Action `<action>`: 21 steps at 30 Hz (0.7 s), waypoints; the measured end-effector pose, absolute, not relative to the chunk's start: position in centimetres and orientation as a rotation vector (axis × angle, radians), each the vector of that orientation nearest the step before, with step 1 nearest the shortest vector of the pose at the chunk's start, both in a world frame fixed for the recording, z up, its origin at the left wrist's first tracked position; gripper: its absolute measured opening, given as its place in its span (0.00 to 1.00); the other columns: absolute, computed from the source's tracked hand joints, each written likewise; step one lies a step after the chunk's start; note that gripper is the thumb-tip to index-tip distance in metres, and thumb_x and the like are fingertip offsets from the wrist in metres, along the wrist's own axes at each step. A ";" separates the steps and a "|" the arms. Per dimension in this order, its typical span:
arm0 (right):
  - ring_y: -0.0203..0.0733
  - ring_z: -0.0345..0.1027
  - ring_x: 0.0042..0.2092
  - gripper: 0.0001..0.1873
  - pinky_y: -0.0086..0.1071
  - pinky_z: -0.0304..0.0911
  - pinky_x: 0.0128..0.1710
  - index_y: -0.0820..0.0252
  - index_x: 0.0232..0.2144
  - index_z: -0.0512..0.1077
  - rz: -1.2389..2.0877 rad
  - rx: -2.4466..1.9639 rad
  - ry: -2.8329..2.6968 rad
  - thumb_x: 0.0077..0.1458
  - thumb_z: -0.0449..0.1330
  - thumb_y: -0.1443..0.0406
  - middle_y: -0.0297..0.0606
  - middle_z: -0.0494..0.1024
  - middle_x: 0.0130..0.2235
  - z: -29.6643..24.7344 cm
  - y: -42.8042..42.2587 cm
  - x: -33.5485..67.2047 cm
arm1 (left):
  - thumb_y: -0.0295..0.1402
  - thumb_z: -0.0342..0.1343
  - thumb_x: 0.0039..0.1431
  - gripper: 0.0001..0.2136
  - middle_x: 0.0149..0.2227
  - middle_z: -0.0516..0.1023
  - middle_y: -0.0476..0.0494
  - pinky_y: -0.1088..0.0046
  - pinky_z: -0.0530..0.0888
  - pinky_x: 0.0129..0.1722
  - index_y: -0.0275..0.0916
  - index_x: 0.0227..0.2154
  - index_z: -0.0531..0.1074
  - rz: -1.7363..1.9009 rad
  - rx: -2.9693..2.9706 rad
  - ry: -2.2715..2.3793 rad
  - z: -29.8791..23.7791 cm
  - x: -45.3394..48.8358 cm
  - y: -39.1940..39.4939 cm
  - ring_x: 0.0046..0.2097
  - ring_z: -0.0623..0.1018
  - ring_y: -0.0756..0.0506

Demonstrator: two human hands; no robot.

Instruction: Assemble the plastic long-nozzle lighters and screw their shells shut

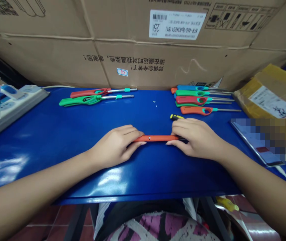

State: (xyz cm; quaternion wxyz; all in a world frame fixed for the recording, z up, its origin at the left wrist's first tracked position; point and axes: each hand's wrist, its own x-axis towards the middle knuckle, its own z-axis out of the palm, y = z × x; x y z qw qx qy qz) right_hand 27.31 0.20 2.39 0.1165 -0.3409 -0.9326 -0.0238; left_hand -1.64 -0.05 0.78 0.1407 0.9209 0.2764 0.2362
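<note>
An orange long-neck lighter point(155, 138) lies across the blue table point(57, 134) in front of me. My left hand point(118, 144) is closed around its left end. My right hand point(195, 137) pinches its right end, and the lighter's tip is hidden under those fingers. A small black-and-yellow screwdriver point(176, 117) lies just behind my right hand.
Two lighters, red point(90, 93) and green point(82, 100), lie at the back left. Several coloured lighters point(195, 100) are stacked at the back right. Cardboard boxes point(143, 43) wall off the back. A power strip point(14, 100) sits left, a taped parcel point(271, 97) and a tablet point(256, 144) right.
</note>
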 end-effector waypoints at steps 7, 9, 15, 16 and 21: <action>0.52 0.70 0.53 0.28 0.42 0.65 0.49 0.62 0.61 0.67 -0.182 -0.993 -2.657 0.65 0.58 0.54 0.48 0.76 0.55 2.9 -0.5 26.1 | 0.44 0.53 0.67 0.18 0.26 0.77 0.46 0.76 0.68 0.24 0.35 0.29 0.75 0.631 1.809 1.044 1.8 -0.7 -0.6 0.24 0.72 0.50; 0.52 0.71 0.50 0.26 0.43 0.66 0.48 0.63 0.62 0.66 -0.277 -0.907 -2.704 0.67 0.55 0.55 0.49 0.77 0.53 3.2 -0.8 25.5 | 0.48 0.53 0.66 0.21 0.21 0.74 0.48 0.77 0.64 0.18 0.36 0.26 0.72 0.571 1.434 1.039 2.1 -0.5 -0.6 0.18 0.67 0.52; 0.48 0.73 0.44 0.22 0.41 0.70 0.41 0.61 0.59 0.71 -0.066 -0.963 -2.680 0.71 0.50 0.58 0.46 0.79 0.45 4.3 -1.0 24.9 | 0.47 0.46 0.70 0.22 0.25 0.79 0.45 0.78 0.64 0.19 0.33 0.36 0.78 0.707 1.493 0.986 2.6 -1.0 -0.4 0.18 0.65 0.54; 0.47 0.73 0.45 0.22 0.40 0.70 0.43 0.60 0.59 0.71 0.024 -0.997 -2.652 0.71 0.50 0.58 0.45 0.78 0.46 4.5 -0.9 24.9 | 0.46 0.47 0.70 0.21 0.27 0.80 0.46 0.78 0.66 0.20 0.34 0.43 0.78 0.772 1.600 0.982 2.6 -1.2 -0.5 0.20 0.67 0.54; 0.45 0.73 0.50 0.20 0.39 0.69 0.50 0.59 0.59 0.71 0.243 -0.983 -2.510 0.69 0.53 0.59 0.44 0.79 0.49 4.1 -1.0 25.0 | 0.39 0.53 0.69 0.16 0.35 0.82 0.45 0.76 0.74 0.34 0.37 0.53 0.76 0.922 2.220 0.877 2.2 -2.1 -0.5 0.29 0.77 0.51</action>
